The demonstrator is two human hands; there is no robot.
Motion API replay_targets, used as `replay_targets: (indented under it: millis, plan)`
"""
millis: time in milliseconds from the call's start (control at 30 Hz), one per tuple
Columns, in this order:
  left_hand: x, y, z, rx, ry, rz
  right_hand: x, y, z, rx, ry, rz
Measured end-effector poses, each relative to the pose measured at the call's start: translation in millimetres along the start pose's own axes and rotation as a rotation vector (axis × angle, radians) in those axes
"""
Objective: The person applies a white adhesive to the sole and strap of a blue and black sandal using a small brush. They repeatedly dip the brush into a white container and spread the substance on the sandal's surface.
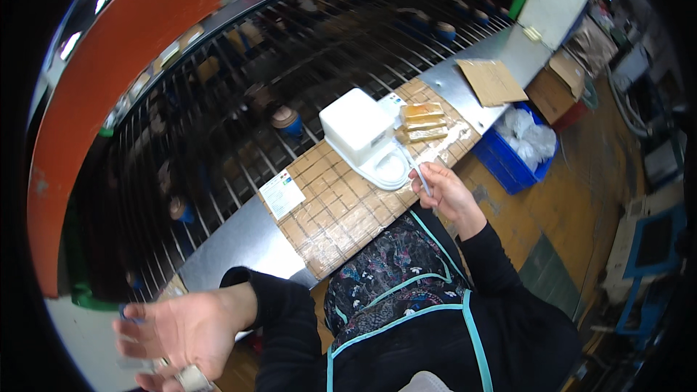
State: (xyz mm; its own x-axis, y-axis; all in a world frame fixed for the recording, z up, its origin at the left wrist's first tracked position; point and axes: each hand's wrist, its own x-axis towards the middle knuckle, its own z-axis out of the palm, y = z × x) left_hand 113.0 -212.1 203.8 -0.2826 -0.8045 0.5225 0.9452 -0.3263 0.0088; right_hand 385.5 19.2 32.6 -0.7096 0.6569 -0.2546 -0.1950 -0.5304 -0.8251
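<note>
The hands are well apart: the right hand pinches a white cable between thumb and fingers; the left hand spreads palm up, a blurred whitish band or roll at its thumb. The cable lies coiled against a plain, glossy white box-shaped housing on the taped cardboard covering the bench. Amber packets crowd the housing's right side; a printed card lies to its left. Rollers stretch beyond. The pinched cable length slants from upper left to lower right; the housing's long axis is unclear.
</note>
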Motion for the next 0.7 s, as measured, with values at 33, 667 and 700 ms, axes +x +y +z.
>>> replay_targets:
  millis: [33,667,700]
  plan:
    - [-1,1,-5,0.023,-0.053,-0.017,2,2,3,0.027,-0.053,0.06]
    - [151,6,-319,2.396,-0.357,-0.576,36,64,103,0.093,-0.474,0.362]
    - [147,4,-311,2.385,-0.411,-0.571,34,65,105,0.092,-0.479,0.354]
